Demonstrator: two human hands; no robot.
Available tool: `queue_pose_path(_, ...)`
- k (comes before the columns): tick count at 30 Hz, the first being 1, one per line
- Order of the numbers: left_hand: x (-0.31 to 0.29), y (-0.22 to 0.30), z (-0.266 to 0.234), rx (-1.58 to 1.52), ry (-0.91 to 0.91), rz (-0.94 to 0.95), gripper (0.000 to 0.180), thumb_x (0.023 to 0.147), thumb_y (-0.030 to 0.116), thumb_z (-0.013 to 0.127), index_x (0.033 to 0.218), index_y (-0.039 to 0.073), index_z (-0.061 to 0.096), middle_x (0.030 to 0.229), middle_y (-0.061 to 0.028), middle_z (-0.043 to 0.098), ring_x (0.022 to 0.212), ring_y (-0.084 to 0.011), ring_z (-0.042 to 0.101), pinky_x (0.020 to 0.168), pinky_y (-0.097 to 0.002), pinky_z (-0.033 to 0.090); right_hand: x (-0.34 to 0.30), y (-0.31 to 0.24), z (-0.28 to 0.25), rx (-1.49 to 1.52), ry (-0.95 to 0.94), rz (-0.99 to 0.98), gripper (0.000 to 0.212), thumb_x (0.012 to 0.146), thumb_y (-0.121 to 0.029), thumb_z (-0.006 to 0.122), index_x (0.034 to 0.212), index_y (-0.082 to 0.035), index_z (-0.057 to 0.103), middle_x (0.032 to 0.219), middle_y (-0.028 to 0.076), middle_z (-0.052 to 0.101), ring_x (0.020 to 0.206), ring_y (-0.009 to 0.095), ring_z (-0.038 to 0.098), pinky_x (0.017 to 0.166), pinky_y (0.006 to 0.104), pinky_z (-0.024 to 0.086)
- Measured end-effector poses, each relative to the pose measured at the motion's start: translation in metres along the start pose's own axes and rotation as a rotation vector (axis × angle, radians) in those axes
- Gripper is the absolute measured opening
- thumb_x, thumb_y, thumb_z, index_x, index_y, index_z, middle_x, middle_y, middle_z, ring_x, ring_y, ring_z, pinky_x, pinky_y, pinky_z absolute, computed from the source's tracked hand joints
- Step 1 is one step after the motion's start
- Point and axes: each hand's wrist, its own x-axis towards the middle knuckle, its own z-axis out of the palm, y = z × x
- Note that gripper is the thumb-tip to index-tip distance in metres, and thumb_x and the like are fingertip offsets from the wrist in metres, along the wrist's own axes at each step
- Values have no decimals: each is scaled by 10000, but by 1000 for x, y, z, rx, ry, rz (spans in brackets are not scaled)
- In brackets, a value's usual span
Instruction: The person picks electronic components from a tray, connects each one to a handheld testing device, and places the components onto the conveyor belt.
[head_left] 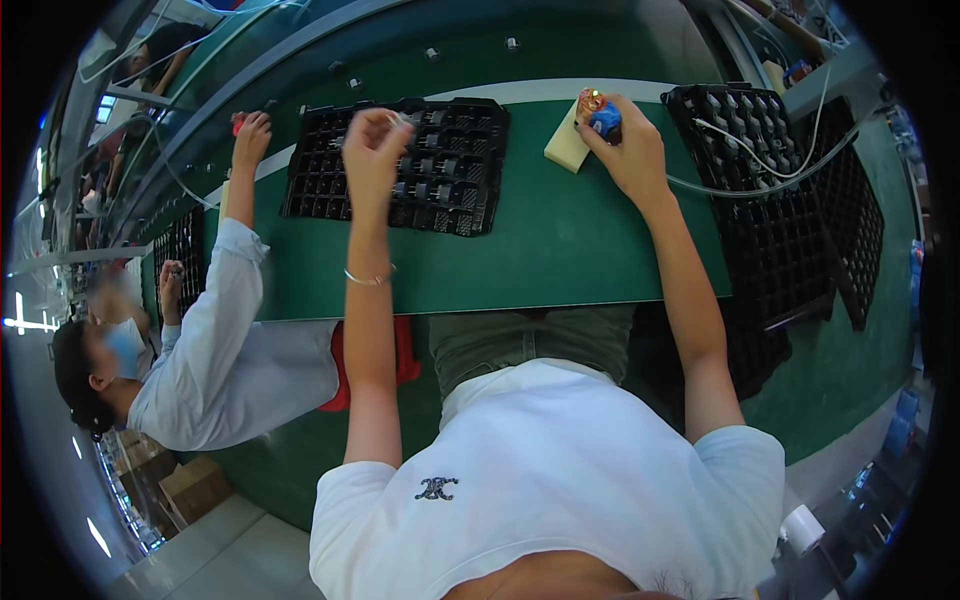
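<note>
My left hand (374, 155) is raised over a black compartment tray (497, 140). Its fingers are pinched on a small pale piece (398, 121), too blurred to name. Small dark parts (455, 194) with light metal tops sit in several of the tray's pockets. Over to the right, my right hand (632, 150) is closed round a blue and orange-gold object (603, 118). Its kind is unclear, since the fingers cover part of it. Beside that hand, a pale yellow block (568, 147) lies on the green table (560, 240).
More black trays (765, 235) lie at the right, the upper one filled with pale parts. A clear hose (745, 190) and a white cable (735, 140) cross them. At the left a co-worker (200, 350) sits close by, one raised hand (252, 140) holding something red.
</note>
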Motion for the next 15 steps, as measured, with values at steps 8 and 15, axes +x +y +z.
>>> queue_pose_path(8,-71,-1,60,112,-25,-27,177,800,26,663,976,24,643,827,12,627,654,-26,487,556,-174,364,10,5,5,-3,19,-75,434,776,-289,746,1057,17,620,813,129,653,656,201,634,640,291,503)
queue_pose_path(15,-77,-1,65,143,11,26,184,802,25,659,984,3,639,824,-14,644,632,-45,499,584,-186,403,100,60,35,15,-70,9,408,741,-411,717,922,-50,661,761,190,662,740,341,668,705,411,527)
